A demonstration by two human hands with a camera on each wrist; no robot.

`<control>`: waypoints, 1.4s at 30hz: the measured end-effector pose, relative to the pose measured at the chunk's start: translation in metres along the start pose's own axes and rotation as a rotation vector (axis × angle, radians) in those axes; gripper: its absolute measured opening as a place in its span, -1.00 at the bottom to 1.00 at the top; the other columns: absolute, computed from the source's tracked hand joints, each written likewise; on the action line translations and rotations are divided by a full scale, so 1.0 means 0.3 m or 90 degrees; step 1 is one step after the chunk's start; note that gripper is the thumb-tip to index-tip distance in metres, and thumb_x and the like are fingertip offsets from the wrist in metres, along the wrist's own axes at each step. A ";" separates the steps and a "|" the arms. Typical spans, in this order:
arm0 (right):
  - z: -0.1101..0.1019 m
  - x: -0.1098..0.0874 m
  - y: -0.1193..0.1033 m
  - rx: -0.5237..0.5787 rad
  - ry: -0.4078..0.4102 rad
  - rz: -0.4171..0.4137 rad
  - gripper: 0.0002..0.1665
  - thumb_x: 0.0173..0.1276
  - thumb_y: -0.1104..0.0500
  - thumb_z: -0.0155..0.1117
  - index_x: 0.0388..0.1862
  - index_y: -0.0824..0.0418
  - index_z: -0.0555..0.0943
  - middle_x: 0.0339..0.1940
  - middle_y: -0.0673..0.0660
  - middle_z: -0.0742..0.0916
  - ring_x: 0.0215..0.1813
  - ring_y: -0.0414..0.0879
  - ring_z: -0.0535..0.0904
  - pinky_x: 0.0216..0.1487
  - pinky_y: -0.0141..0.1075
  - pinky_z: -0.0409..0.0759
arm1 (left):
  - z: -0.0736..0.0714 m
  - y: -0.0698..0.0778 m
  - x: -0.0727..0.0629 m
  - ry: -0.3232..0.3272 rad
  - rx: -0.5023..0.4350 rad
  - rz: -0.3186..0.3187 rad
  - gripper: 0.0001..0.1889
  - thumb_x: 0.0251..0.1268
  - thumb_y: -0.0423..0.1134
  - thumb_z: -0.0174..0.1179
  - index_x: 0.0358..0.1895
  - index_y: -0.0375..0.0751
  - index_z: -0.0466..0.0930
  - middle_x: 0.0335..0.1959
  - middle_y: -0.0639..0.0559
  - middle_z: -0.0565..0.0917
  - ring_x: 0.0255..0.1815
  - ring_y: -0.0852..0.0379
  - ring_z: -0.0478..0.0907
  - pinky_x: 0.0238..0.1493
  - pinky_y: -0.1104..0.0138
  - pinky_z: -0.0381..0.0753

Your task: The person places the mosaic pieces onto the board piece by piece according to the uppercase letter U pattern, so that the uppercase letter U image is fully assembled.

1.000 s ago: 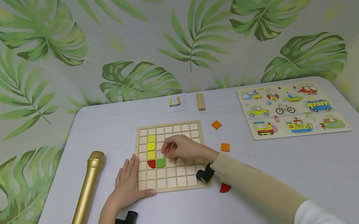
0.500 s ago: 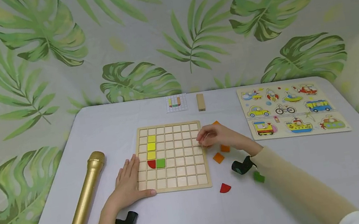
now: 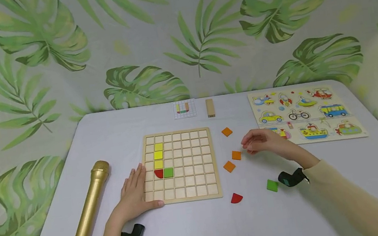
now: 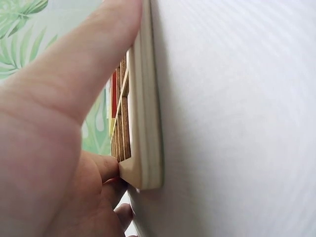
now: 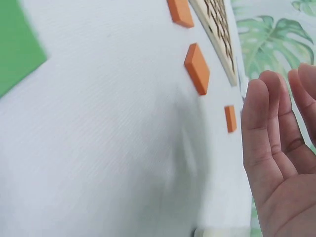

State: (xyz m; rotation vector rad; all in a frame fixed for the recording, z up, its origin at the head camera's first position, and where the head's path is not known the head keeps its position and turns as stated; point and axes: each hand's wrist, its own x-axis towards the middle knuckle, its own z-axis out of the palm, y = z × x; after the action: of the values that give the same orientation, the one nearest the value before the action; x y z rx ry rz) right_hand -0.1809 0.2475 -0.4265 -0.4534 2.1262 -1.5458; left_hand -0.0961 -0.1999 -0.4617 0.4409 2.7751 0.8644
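Observation:
A wooden grid board (image 3: 191, 179) lies mid-table, with a column of three yellow squares (image 3: 158, 155), a red quarter-circle (image 3: 159, 174) below them and a green square (image 3: 168, 173) beside that. My left hand (image 3: 133, 193) rests along the board's left edge, thumb at the front corner; in the left wrist view the thumb and fingers touch the frame (image 4: 148, 123). Over the table right of the board hovers my right hand (image 3: 267, 142), fingers loosely bent and holding nothing. Nearest to it are three orange squares (image 3: 236, 155). A loose green square (image 3: 272, 185) and a red quarter-circle (image 3: 236, 198) lie in front.
At the back sit a small pattern card (image 3: 184, 109) and a wooden block (image 3: 210, 108). A vehicle puzzle board (image 3: 309, 115) occupies the back right, partly behind my right hand. On the left lies a gold microphone (image 3: 90, 210).
My right hand has moved from over the board, next to the green square, out to the right past the orange squares. My left hand has stayed at the board's edge.

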 end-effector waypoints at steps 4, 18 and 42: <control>-0.022 -0.041 0.020 0.001 0.011 0.009 -0.67 0.42 0.20 0.18 0.01 0.44 0.50 -0.02 0.44 0.59 -0.07 0.13 0.59 -0.04 -0.25 0.61 | -0.001 0.003 -0.003 -0.001 0.001 -0.001 0.30 -0.12 0.24 0.43 0.46 -0.53 -0.19 0.52 -0.34 -0.20 0.48 -0.34 -0.35 0.36 -0.19 -0.32; -0.044 -0.133 0.065 0.042 0.011 0.043 -0.64 0.41 0.23 0.17 0.07 0.44 0.46 -0.02 0.37 0.62 -0.07 0.02 0.60 -0.03 -0.27 0.59 | -0.006 0.015 -0.007 0.004 -0.004 0.000 0.28 -0.10 0.21 0.43 0.46 -0.53 -0.18 0.51 -0.35 -0.19 0.48 -0.35 -0.35 0.35 -0.20 -0.33; 0.005 -0.216 0.119 -0.093 -0.109 -0.025 -0.75 0.27 0.36 0.27 -0.06 0.26 0.60 -0.16 0.22 0.67 -0.18 -0.04 0.50 -0.24 -0.35 0.53 | -0.012 0.019 -0.003 -0.001 -0.001 -0.009 0.28 -0.10 0.20 0.43 0.46 -0.53 -0.18 0.51 -0.35 -0.20 0.48 -0.33 -0.36 0.36 -0.18 -0.35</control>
State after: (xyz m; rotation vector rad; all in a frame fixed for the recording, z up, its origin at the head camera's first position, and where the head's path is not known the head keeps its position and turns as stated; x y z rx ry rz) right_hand -0.1256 0.2910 -0.4494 -0.6572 2.1156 -1.3252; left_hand -0.0951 -0.1975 -0.4553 0.4212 2.7720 0.8623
